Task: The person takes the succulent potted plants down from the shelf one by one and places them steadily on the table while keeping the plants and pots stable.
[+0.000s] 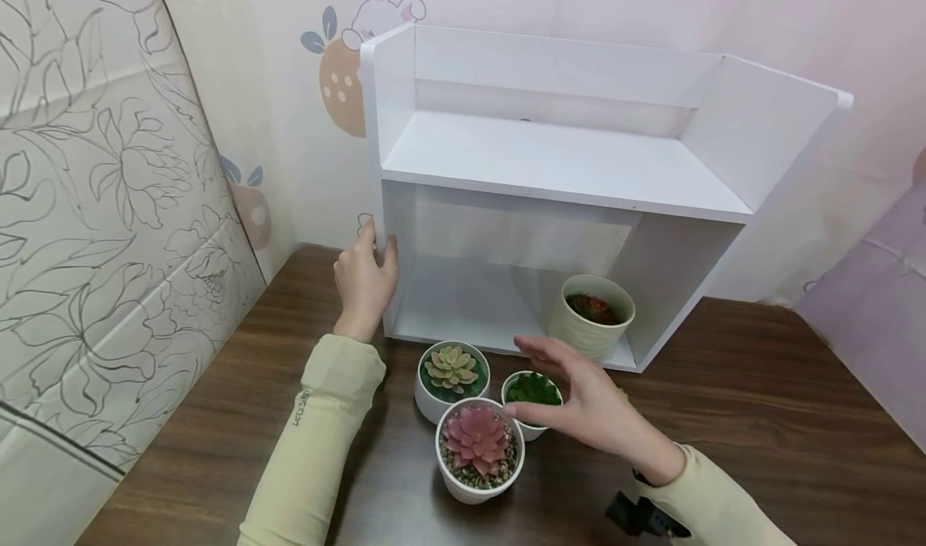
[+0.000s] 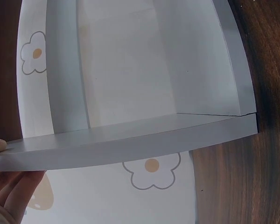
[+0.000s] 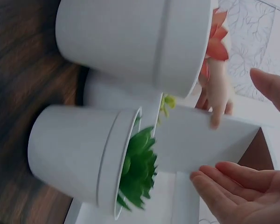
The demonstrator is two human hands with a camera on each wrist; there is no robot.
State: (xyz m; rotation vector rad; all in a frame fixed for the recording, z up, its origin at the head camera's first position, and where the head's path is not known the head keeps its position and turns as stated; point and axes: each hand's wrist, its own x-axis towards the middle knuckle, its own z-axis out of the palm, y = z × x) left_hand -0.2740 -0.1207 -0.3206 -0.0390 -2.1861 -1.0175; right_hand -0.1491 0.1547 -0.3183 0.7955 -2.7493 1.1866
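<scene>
My left hand [image 1: 364, 282] grips the left side panel of a white desk shelf [image 1: 557, 156], thumb on one face and fingers on the other, as the left wrist view shows. Over the small potted green succulent [image 1: 533, 390] hovers my right hand [image 1: 596, 408], fingers and thumb spread apart with nothing between them. Its thumb lies close to the rim of a potted pink succulent [image 1: 476, 440]. Behind that one stands a potted pale-green succulent [image 1: 452, 369]. In the right wrist view the green succulent [image 3: 137, 168] sits upright in its white pot, apart from the fingers.
A larger cream pot [image 1: 589, 329] with a reddish plant stands at the right of the shelf's lower compartment. The shelf rests on a dark wooden table [image 1: 752, 417] against a patterned wall covering [image 1: 304, 168]. A line-drawn flower panel [image 1: 108, 168] borders the left.
</scene>
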